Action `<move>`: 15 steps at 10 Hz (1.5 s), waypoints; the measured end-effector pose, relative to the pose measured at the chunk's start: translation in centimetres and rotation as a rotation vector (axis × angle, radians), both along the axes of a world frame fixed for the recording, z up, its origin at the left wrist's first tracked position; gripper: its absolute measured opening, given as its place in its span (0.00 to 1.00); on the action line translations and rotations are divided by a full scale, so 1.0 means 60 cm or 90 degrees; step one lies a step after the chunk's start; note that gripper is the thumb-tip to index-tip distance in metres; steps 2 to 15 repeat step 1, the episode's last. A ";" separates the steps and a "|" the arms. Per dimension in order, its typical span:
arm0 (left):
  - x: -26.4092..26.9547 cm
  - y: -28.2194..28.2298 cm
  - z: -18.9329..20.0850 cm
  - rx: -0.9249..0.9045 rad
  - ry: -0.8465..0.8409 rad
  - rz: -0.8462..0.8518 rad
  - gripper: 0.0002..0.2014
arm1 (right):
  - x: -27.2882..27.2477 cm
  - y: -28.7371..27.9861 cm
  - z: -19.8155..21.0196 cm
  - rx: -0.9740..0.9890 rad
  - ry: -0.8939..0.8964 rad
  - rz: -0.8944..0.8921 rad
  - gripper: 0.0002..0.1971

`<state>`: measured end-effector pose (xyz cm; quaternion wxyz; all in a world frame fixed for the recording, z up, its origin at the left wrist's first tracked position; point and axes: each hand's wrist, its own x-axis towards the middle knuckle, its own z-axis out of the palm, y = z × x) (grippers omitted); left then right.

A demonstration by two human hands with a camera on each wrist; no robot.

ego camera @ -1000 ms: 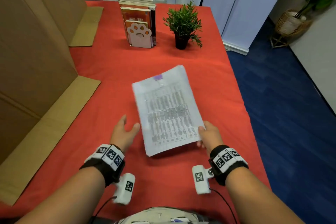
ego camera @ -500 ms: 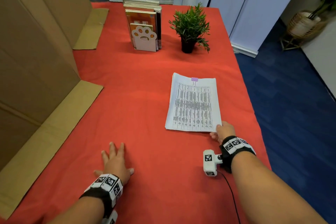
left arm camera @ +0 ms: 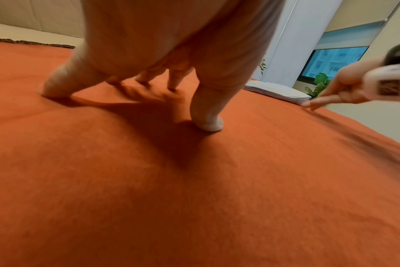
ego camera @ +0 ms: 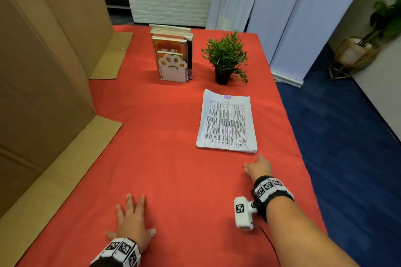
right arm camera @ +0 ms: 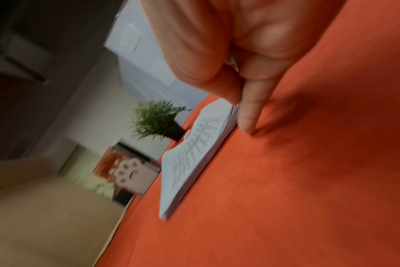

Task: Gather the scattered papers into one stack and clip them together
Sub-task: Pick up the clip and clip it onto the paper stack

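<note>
item: paper stack (ego camera: 226,122), one squared pile, printed table face up, lying flat on the red tablecloth (ego camera: 169,158) on the right half of the table, in front of the potted plant (ego camera: 224,58). long axis runs away from the person toward the far edge; clipped short edge is the far one, open short edge faces the person.

fitting: lilac binder clip (ego camera: 227,97), seated at the middle of the far edge, wire handle folded down onto the top sheet.

right hand (ego camera: 258,168): just beside the near right corner of the stack, apart from it in the head view, fingers straight and pointing down at the cloth, holding nothing.

left hand (ego camera: 132,221): well apart from the stack, near the front edge, fingers spread, tips pressed on the cloth, holding nothing.

surroundings: books (ego camera: 173,50) upright behind a paw-shaped bookend (ego camera: 172,67); cardboard panels (ego camera: 43,71) along the left side.

status, judged: gathering and clipping look finished; step in hand is letting go. to do it well, lift the right hand clear without brushing the near corner, so the sheets stay flush; no stray sheet is visible to collect.
</note>
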<state>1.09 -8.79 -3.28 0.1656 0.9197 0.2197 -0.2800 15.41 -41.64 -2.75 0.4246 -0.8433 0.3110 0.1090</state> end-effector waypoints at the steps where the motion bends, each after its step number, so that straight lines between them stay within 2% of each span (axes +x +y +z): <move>1: -0.006 0.009 0.007 0.006 0.016 -0.035 0.53 | -0.075 0.001 0.021 -0.016 -0.005 0.063 0.26; 15: -0.006 0.009 0.007 0.006 0.016 -0.035 0.53 | -0.075 0.001 0.021 -0.016 -0.005 0.063 0.26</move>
